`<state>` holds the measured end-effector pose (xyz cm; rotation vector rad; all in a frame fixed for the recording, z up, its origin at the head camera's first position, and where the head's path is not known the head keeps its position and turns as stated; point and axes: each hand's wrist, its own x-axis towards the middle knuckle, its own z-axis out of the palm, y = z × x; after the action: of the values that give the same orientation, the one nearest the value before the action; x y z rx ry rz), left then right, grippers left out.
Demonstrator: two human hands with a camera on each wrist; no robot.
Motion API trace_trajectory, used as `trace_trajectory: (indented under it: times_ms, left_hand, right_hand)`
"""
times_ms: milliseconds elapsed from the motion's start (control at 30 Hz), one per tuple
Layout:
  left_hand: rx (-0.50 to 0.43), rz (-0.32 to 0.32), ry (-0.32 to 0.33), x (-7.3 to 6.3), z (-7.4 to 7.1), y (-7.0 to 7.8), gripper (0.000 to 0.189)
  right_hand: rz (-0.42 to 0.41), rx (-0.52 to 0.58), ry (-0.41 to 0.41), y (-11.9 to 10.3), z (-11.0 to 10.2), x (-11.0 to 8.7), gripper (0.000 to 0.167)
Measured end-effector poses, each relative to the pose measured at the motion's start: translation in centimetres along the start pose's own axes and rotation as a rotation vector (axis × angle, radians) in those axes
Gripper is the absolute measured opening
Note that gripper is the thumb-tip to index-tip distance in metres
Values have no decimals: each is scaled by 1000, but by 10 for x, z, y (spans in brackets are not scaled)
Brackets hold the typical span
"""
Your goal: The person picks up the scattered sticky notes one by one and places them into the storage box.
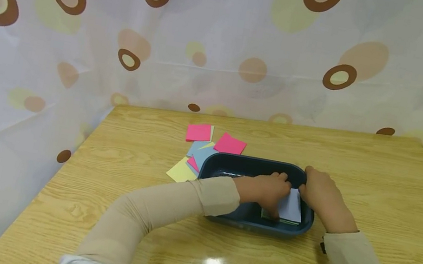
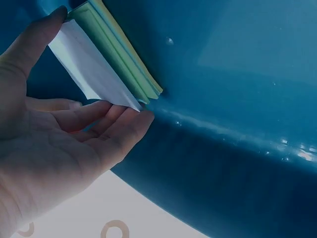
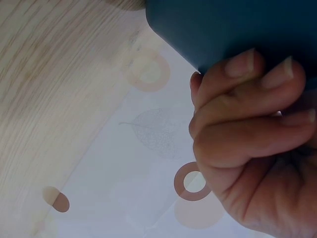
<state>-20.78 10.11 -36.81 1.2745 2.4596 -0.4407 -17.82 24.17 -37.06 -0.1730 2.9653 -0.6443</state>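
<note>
Across the wooden table [image 1: 130,136], starting from my left, I can see a loose cluster of sticky notes: a yellow note [image 1: 180,171] nearest the person, a bright pink note [image 1: 198,133] at the far side, overlapping blue notes [image 1: 199,148] between, and a second pink note [image 1: 230,144] a little further right. Just beside them, overlapping the cluster's edge from where I stand, is a dark blue bin [image 1: 250,226] with rounded corners. The left hand [image 1: 267,190] reaches into it, thumb and fingers gripping opposite edges of a stack of paper notes [image 1: 291,206]. That stack is inside the bin, toward its right end, pale on top with green and yellow edges beneath. At the far right, the right hand [image 1: 321,196] grips the bin's right end, fingers curled against the outside wall. Behind everything hangs a pale circle-patterned cloth [image 1: 212,28].
</note>
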Motion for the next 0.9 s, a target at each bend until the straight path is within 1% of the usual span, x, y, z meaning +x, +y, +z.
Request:
trace_trajectory:
  times_ms: [233, 467, 700, 833, 900]
  left_hand:
    - [5, -17, -23, 2, 3, 4, 70]
    - [17, -42, -51, 4, 2, 5, 77]
    - [26, -57, -47, 4, 4, 4, 80]
    - [28, -57, -43, 4, 5, 4, 80]
    - [39, -46, -42, 4, 5, 5, 80]
  right_hand:
    - [-9, 3, 1, 1, 1, -1, 39]
    - [-2, 2, -12, 1, 0, 0, 35]
    - [-18, 2, -4, 0, -1, 0, 34]
    - [-19, 7, -8, 0, -1, 0, 38]
    - [-15, 7, -9, 1, -1, 0, 41]
